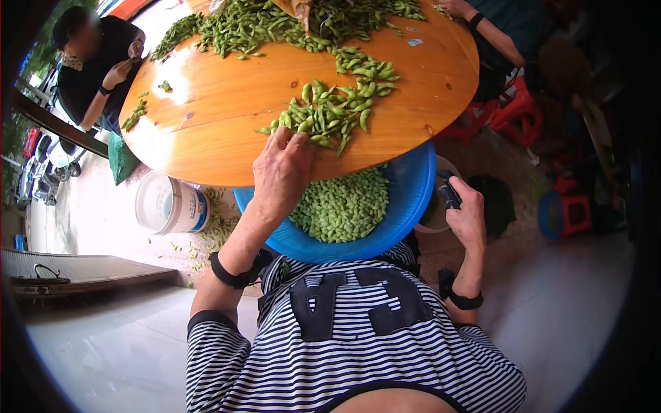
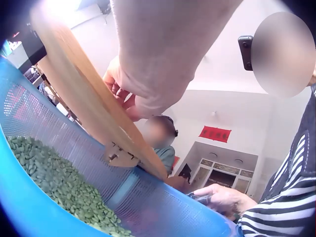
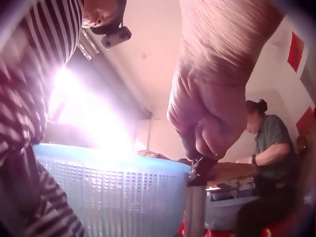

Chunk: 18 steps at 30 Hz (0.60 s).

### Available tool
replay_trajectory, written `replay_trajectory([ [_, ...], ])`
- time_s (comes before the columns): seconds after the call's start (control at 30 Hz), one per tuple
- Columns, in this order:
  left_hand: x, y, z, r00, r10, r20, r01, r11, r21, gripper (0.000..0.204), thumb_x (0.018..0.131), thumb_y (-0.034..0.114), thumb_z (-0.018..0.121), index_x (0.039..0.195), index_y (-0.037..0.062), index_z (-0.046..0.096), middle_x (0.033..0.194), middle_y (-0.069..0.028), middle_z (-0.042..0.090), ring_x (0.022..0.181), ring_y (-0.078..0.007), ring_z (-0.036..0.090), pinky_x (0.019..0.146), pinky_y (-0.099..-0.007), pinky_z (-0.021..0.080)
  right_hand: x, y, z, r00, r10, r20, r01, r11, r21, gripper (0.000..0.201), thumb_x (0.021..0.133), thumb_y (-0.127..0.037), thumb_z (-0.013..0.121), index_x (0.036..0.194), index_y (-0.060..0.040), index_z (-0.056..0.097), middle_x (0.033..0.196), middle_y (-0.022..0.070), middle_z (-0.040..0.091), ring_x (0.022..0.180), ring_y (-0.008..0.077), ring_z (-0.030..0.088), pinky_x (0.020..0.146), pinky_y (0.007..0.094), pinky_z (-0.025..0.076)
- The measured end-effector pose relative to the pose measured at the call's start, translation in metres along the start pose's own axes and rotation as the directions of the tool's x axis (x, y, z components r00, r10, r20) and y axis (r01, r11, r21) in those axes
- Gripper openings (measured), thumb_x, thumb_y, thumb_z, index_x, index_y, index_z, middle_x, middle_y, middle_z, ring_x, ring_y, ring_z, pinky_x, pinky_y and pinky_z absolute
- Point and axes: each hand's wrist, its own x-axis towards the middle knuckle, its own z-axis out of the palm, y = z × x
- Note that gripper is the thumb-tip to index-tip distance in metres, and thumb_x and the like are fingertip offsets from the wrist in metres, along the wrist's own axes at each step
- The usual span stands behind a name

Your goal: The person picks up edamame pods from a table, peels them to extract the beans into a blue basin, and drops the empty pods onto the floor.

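Note:
Green pods [image 1: 327, 113] lie in a loose heap near the round wooden table's [image 1: 227, 131] front edge. My left hand [image 1: 282, 168] reaches over that edge, its fingers bent at the near side of the heap; whether they pinch a pod is hidden. In the left wrist view the left hand [image 2: 133, 94] is beside the table edge. Right of the blue basket, my right hand [image 1: 468, 213] grips a small black tool [image 1: 450, 195]. The right wrist view shows the right hand [image 3: 210, 113] curled round it, fingers downward. Shelled green beans [image 1: 341, 206] lie in the blue basket [image 1: 406, 199], under the table edge.
A larger pile of pods [image 1: 255, 31] covers the table's far side. Two people sit at the table, far left and far right. A white bucket [image 1: 169, 203] stands on the floor at left, with scattered husks beside it. Red stools [image 1: 516, 117] are at right.

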Motion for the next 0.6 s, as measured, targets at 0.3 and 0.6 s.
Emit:
replay_trajectory([
  [0.3,-0.009,0.035,-0.011,0.911,-0.237,0.336,0.410,0.589,-0.696,0.017,0.095,0.016,0.056,0.100,-0.0002,0.062,0.067,-0.0011,0.052,0.058,-0.0090,0.047,0.053,-0.0240,0.039,0.020,-0.084,0.031,0.975,-0.200,0.101,0.063,0.678,0.732,0.037,0.075,0.004,0.051,0.111,0.0026,0.061,0.074,0.0026,0.056,0.063,0.0079,0.049,0.058,0.0223,0.040],
  [0.6,-0.016,0.051,-0.002,0.952,-0.125,0.278,0.281,0.713,-0.642,0.007,0.090,0.005,0.060,0.092,-0.0015,0.061,0.066,-0.0084,0.055,0.058,-0.0189,0.054,0.055,-0.0289,0.041,0.017,-0.086,0.036,0.861,-0.276,0.427,-0.369,0.240,0.898,0.040,0.072,0.010,0.040,0.106,0.0080,0.061,0.066,-0.0028,0.045,0.054,0.0024,0.038,0.046,0.0185,0.032],
])
